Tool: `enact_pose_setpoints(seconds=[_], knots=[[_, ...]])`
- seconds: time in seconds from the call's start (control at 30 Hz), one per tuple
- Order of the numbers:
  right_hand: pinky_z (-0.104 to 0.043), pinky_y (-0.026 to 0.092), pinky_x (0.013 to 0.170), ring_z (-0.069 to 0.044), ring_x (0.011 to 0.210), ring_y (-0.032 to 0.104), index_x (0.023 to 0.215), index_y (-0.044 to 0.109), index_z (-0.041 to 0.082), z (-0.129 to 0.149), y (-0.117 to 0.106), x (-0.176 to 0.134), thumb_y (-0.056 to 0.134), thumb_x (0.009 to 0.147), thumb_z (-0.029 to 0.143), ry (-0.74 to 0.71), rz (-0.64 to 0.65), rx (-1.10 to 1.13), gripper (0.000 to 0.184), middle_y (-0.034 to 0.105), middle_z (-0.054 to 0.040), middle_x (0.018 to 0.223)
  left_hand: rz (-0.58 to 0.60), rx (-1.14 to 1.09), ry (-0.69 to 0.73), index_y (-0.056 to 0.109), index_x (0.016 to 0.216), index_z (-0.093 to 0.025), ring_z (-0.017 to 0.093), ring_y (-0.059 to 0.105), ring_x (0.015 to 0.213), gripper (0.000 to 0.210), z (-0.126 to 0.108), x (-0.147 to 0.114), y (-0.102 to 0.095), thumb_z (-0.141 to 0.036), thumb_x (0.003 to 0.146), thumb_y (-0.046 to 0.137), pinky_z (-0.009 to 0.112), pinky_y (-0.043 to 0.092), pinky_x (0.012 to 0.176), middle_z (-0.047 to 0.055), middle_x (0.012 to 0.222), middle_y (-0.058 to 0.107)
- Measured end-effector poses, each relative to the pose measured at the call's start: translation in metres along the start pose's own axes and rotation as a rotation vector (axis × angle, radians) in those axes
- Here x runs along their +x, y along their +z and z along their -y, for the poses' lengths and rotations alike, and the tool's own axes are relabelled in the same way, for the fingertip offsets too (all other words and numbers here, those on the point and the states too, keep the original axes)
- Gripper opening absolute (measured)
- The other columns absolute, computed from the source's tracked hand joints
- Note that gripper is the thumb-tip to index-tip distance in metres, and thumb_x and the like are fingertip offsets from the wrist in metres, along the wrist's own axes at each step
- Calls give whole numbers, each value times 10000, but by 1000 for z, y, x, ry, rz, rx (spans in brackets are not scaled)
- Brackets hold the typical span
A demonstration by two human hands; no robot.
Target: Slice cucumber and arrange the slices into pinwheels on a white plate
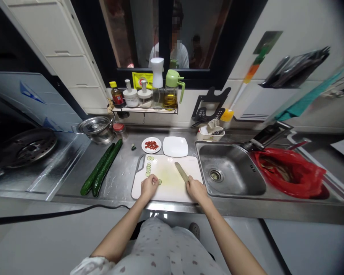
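Two bare hands are over a white cutting board (172,194) in the head view. The right hand (195,188) is closed around a knife (181,171), its blade angled toward the far side. The left hand (150,186) has fingers bunched at a cucumber slice (160,182); whether they pinch it, I cannot tell. More slices (148,166) line the board's left part. A small plate (143,144) of red pieces (151,145) and a square plate (175,147) crowd the far edge; a sink (235,168) hems the right. Two whole cucumbers (106,168) lie left, near a steel pot (101,136).
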State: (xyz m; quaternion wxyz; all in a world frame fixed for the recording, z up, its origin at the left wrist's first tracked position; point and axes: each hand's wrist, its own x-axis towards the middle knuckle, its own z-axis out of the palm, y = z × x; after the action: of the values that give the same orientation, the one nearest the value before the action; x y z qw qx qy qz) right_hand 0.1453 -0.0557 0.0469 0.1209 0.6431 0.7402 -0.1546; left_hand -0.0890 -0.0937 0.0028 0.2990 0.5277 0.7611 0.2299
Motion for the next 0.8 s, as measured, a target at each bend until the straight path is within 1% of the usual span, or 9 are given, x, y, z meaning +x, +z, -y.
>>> enact_pose_setpoints(seconds=[0.17,0.27,0.33,0.5,0.63,0.8], knots=[[-320,427,766,-246,939,659,1142,510,161,0,4,2,302,966,283,-12,4,11,299,685,-146,988,-117,-4,-99,609,870,-245,131,617,741,79,22,1,-15,-287,824,562,248,387,724,-38,791,682],[-324,424,768,-245,944,654,1149,510,157,1,4,3,294,962,276,-7,17,20,310,684,-150,993,-182,12,-127,609,895,-242,149,624,786,96,29,8,-22,-270,830,543,271,376,766,-27,821,690],[-325,422,768,-243,946,652,1158,508,157,1,3,3,297,960,278,-2,26,23,314,681,-152,1002,-203,32,-141,611,909,-240,163,626,822,108,31,13,-24,-258,833,536,290,365,796,-19,831,691],[-312,411,763,-236,947,649,1173,501,158,1,1,3,305,964,291,7,34,16,316,675,-148,1008,-197,77,-167,615,932,-248,176,620,854,132,30,21,-24,-247,839,521,306,350,802,-12,840,691],[-311,413,753,-235,941,651,1171,498,159,2,1,3,296,966,284,4,44,9,313,674,-154,1005,-169,146,-159,634,920,-254,195,612,903,146,30,21,-24,-247,842,511,321,346,816,7,859,694],[-317,422,755,-240,942,656,1166,497,160,2,1,4,308,963,273,6,38,5,300,676,-155,1001,-161,214,-154,657,911,-266,234,593,957,158,30,19,-24,-260,832,520,362,347,840,24,891,694]])
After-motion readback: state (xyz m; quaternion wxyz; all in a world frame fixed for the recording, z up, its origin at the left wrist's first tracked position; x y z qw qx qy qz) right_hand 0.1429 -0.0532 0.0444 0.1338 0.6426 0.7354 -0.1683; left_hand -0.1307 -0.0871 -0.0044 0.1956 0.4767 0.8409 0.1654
